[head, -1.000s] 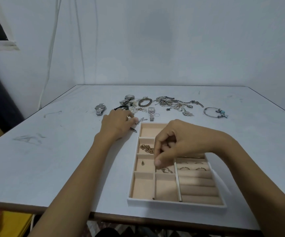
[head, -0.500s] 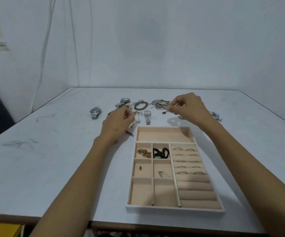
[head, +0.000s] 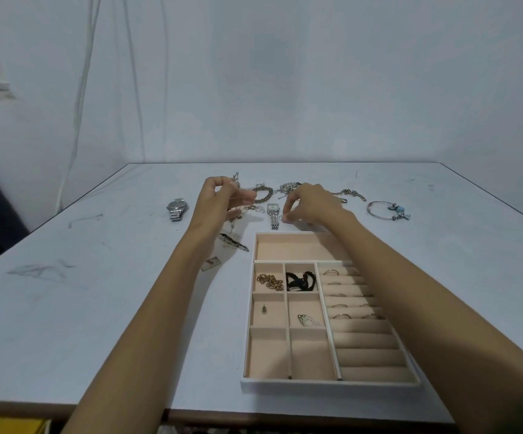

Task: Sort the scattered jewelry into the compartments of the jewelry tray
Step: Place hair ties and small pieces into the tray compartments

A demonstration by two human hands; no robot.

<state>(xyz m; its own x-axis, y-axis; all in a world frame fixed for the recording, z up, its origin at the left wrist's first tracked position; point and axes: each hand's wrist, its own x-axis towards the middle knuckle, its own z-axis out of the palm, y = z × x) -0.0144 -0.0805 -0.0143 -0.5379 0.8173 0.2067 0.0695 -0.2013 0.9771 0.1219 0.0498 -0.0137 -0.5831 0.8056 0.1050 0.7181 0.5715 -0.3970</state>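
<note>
The pink-lined jewelry tray (head: 329,384) lies on the table close to me. Its small compartments hold gold links (head: 269,281), a black piece (head: 300,280), a tiny stud (head: 264,309) and a silver piece (head: 307,320). Several rings (head: 341,315) sit in the roll slots on the right. My left hand (head: 219,203) is raised above the table and pinches a thin silver chain (head: 237,179). My right hand (head: 312,205) reaches past the tray's far edge, and its fingertips pinch a small ring (head: 281,218) lying beside a silver square watch (head: 273,214).
More jewelry lies scattered beyond the tray: a round steel watch (head: 177,208), a braided bracelet (head: 262,194), a tangle of chains (head: 288,187), and a bangle with blue charms (head: 387,210). A leaf-shaped clip (head: 234,243) and a small tag (head: 210,264) lie left of the tray.
My right hand left the tray, went to the chain pile, then came down on the small ring by the square watch. My left hand rose off the table with a thin chain.
</note>
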